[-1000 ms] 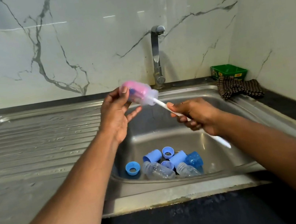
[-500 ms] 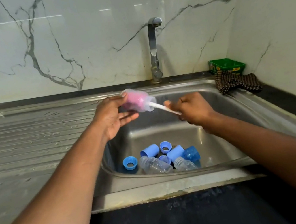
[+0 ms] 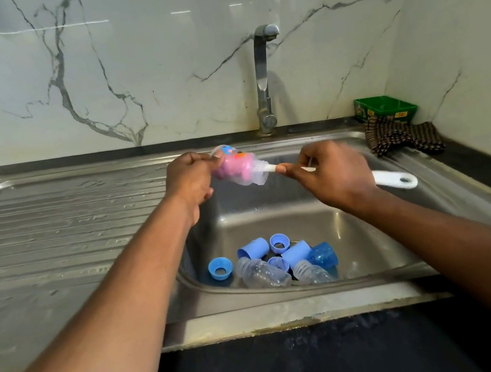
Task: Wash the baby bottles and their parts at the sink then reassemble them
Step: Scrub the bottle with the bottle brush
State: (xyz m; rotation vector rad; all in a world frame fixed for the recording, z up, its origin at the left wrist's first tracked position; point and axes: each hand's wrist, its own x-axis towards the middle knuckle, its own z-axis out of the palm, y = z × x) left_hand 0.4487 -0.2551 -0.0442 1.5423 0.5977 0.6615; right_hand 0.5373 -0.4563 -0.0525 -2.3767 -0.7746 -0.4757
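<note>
My left hand (image 3: 191,181) grips a clear baby bottle (image 3: 236,166) with a pink sponge brush head inside it, held sideways over the sink basin (image 3: 356,233). My right hand (image 3: 334,172) holds the white brush handle (image 3: 396,180), which sticks out to the right past my wrist. On the basin floor lie two clear bottles (image 3: 262,274), (image 3: 311,273), several blue caps and collar rings (image 3: 253,248), (image 3: 220,267), and a darker blue cup (image 3: 323,255).
The tap (image 3: 265,81) stands behind the basin, with no water running. A ribbed steel drainboard (image 3: 53,230) stretches to the left. A green box (image 3: 385,109) and a checked cloth (image 3: 402,138) sit at the back right corner. Marble walls rise behind and to the right.
Both hands have lowered slightly toward the basin with the bottle and brush. The brush handle now lies flatter and points right. My right hand has slid closer to the bottle mouth.
</note>
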